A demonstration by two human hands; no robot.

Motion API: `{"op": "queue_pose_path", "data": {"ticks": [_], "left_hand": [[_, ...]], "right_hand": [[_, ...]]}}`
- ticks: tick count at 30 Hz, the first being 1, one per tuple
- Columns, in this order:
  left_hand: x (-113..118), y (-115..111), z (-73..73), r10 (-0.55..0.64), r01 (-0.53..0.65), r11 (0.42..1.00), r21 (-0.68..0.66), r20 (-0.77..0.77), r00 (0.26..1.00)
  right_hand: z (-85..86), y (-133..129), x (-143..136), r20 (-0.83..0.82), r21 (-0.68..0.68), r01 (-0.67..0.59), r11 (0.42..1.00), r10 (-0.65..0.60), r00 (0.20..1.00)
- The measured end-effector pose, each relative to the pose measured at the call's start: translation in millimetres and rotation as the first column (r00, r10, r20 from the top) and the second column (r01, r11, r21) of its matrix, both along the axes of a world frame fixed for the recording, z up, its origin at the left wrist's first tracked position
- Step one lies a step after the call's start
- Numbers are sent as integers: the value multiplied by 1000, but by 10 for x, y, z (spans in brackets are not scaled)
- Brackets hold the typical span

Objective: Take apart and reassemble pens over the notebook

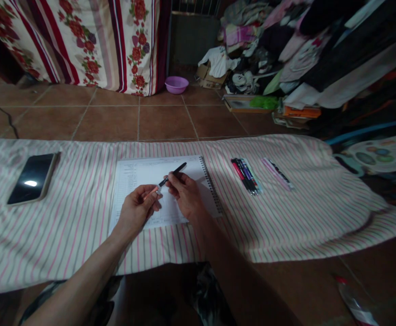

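Above a spiral notebook with printed lines and a table on its page, both hands meet near the middle. My left hand pinches a slim orange-pink item, perhaps a pen or its barrel. My right hand holds a black pen, its dark end pointing up to the right and its other end close to my left fingertips. Whether the two items touch cannot be made out. Right of the notebook lies a bunch of several pens, with a couple more pens beyond it.
A phone lies at the left on the striped cloth. Beyond are a tiled floor, a purple basin, a floral curtain and piled clothes. A plastic bottle is at the lower right.
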State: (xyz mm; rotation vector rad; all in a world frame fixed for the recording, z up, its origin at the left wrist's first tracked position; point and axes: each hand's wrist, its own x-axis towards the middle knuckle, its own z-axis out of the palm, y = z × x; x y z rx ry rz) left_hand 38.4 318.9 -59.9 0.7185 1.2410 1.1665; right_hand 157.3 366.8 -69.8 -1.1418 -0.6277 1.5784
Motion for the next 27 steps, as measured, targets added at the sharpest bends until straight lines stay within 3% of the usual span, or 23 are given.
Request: {"op": "queue_pose_path", "data": {"ticks": [10,21,27], "left_hand": [[-6,8,33,7,-7,1000,-2,85,996],[-10,6,52,10,-9,1000,-9,104,994],[-12,-1,90,-17,19,1000,-18,126,992]], "right_hand": [[18,-1,6,-98,-5,-21,1000,20,995],[-14,-1,8,30,40,-33,999,32,999],[42,-16,17,-71,45,-118,992,121,990]]}}
